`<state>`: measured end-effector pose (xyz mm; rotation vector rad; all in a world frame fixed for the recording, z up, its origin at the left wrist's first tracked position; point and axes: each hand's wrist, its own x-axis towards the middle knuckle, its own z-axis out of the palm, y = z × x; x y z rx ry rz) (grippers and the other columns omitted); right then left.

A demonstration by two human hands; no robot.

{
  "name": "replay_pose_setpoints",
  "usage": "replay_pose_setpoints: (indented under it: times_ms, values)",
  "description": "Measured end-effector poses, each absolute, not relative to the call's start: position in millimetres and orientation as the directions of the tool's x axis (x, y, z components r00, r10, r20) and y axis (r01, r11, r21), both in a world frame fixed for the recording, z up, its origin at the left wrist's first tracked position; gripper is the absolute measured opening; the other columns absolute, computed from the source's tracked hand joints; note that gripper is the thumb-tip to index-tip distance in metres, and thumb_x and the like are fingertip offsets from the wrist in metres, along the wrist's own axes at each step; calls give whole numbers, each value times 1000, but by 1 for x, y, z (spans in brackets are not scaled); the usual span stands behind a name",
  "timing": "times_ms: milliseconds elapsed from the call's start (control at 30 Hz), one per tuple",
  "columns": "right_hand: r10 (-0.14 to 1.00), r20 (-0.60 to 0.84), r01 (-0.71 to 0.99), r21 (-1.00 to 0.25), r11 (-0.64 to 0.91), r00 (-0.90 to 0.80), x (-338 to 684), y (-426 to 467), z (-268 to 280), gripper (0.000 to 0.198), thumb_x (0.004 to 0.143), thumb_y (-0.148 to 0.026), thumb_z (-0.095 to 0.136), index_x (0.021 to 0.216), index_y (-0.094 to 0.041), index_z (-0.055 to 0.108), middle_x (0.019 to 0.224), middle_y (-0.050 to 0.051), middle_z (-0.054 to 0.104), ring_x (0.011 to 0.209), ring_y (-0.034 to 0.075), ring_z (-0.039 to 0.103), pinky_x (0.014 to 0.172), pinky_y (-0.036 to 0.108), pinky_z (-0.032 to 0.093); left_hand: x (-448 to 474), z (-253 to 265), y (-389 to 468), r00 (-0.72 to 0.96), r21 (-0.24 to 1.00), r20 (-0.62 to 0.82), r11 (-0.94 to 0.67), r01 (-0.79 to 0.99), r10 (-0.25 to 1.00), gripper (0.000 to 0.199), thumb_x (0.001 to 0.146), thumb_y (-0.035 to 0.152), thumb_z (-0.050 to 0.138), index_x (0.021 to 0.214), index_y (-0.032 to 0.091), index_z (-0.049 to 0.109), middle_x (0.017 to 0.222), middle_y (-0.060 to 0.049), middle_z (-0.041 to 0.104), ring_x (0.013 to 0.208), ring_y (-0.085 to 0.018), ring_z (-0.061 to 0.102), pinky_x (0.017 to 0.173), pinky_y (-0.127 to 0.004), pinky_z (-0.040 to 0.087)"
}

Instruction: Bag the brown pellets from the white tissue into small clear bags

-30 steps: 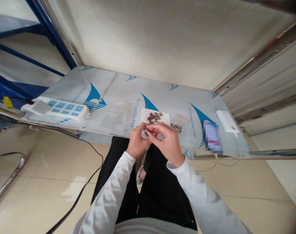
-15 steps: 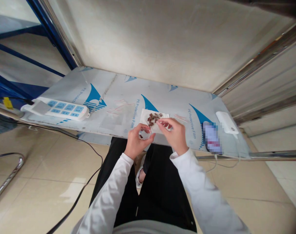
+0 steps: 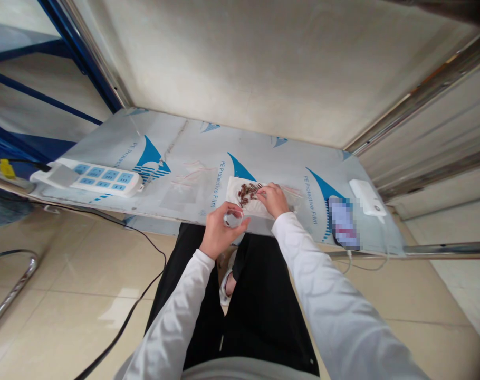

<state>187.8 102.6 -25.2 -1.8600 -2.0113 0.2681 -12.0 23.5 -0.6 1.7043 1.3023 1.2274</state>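
My left hand (image 3: 219, 229) is curled at the front edge of the table, thumb and fingers closed around a small clear plastic bag (image 3: 233, 218) with a reddish strip at its mouth. Just beyond it, a pile of small brown cylindrical pieces (image 3: 245, 193) lies on a white sheet or shallow tray (image 3: 234, 182). My right hand (image 3: 274, 199) is at the right side of this pile, its fingertips pinched together among the pieces. What sits between those fingertips is too small to make out.
Flat clear bags with reddish strips lie left (image 3: 188, 182) and right (image 3: 293, 198) of the pile. A white power strip (image 3: 101, 179) is at the table's left. On the right are a phone (image 3: 343, 224), blurred out, and a white power bank (image 3: 366, 198) with cables. A black cord (image 3: 145, 290) hangs down.
My right hand has moved away from the bag's mouth, forward and slightly left, to the pile's right side. My left hand holds the bag in nearly the same place.
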Motion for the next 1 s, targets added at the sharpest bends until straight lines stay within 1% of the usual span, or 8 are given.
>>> replay_pose_setpoints:
  times_ms: [200,333,500,600,700,867,933,1000]
  values:
    - [941,312,694,-650,310,-128,154,34,36,13,83,-29,63,87,-19,69,83,4,64,72,15,59,68,28,47,-9,0,24,104,881,326,-342,328,940,21,70,26,69,85,19,57,75,2,65,69,-12,62,70,-23,48]
    - [928,237,708,-599,373,-288,134,2,66,10,85,-25,62,87,-20,70,83,3,60,78,16,59,72,29,47,-5,3,21,151,869,327,-360,340,933,21,68,24,68,85,19,57,78,0,65,72,-14,61,70,-25,47]
    - [910,203,719,-561,412,-363,135,0,70,20,85,-36,63,94,-22,72,93,5,55,81,17,59,76,32,48,-4,7,16,126,878,330,-353,324,936,22,70,26,68,85,19,55,80,0,63,70,-13,58,67,-25,45]
    - [903,191,662,-624,415,-386,143,1,69,17,84,-37,64,84,-22,73,105,6,57,85,17,60,81,33,48,-6,12,13,97,884,345,-357,301,934,34,64,27,73,90,19,52,79,1,59,68,-12,55,67,-25,44]
    - [911,198,592,-706,388,-361,151,3,70,15,86,-31,62,81,-21,71,103,6,65,92,19,62,85,32,48,-12,14,10,134,902,341,-364,232,930,49,59,28,77,98,18,51,87,-1,57,74,-13,53,71,-26,44]
    - [938,121,496,-822,278,-325,159,3,75,14,88,-30,57,88,-21,67,88,2,70,82,16,65,71,26,50,-22,16,8,104,980,184,-175,-92,977,20,82,34,61,93,18,58,90,-5,63,81,-15,58,76,-26,44]
    - [954,132,430,-869,243,-271,158,2,73,13,86,-31,61,91,-21,66,90,2,70,84,16,65,74,26,50,-23,18,9,61,979,148,-138,-149,987,18,83,35,61,87,17,62,85,-4,65,80,-14,60,78,-26,45]
    - [972,140,331,-923,197,-188,156,0,68,24,81,-33,66,102,-22,63,92,3,69,86,16,65,77,27,50,-21,20,9,6,974,141,-138,-180,990,18,81,34,65,84,16,65,83,-4,68,79,-14,61,78,-26,46]
